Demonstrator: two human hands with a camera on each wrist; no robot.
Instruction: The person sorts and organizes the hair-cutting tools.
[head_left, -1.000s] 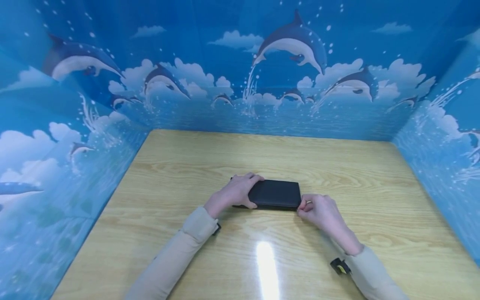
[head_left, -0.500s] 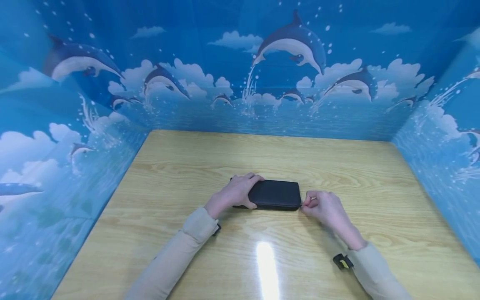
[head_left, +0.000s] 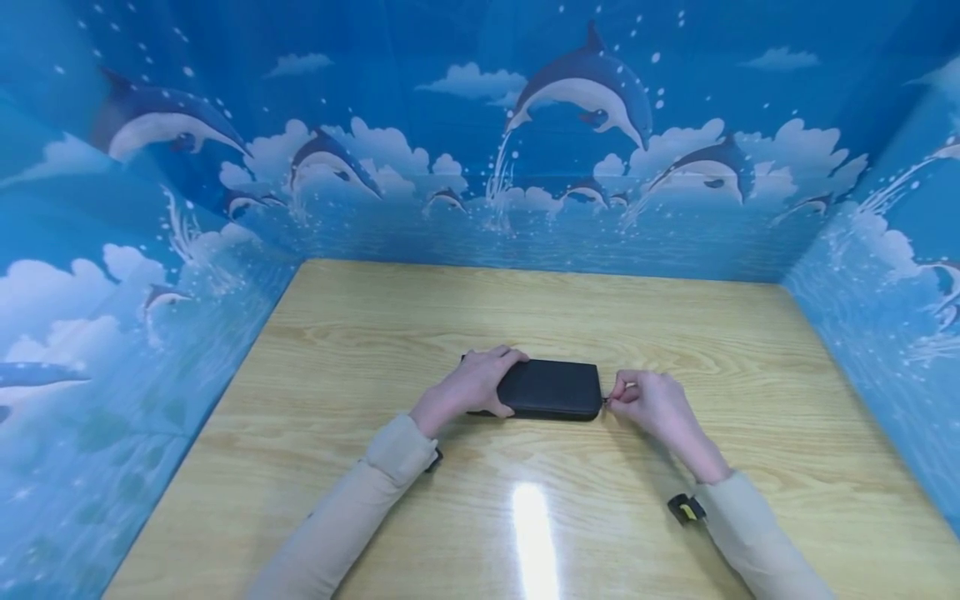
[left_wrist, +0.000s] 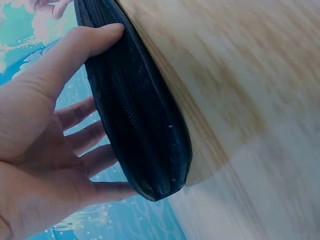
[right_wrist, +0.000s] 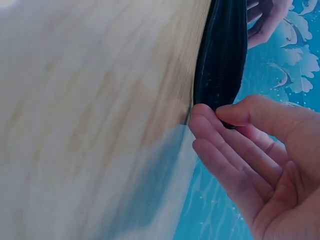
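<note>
A black zip-around wallet [head_left: 551,388] lies flat on the table, its long zipped side facing the person. My left hand [head_left: 480,382] grips the wallet's left part. In the left wrist view the thumb [left_wrist: 107,37] presses beside the zipper [left_wrist: 131,112], while the other fingers reach behind the wallet. At the right end, my right hand [head_left: 651,406] pinches a small zipper pull [head_left: 606,400] between thumb and forefinger. The right wrist view has these fingertips right at the wallet's end, mostly hiding the pull.
The wood-grain table [head_left: 420,533] carries a bright light reflection near the front. Blue dolphin-print walls [head_left: 480,225] stand at the back and both sides. A small dark device [head_left: 686,508] sits at the right cuff.
My right hand has shifted from the wallet's near right corner up along its right end, and slightly away from it, with the zipper pull. My left hand stays in place.
</note>
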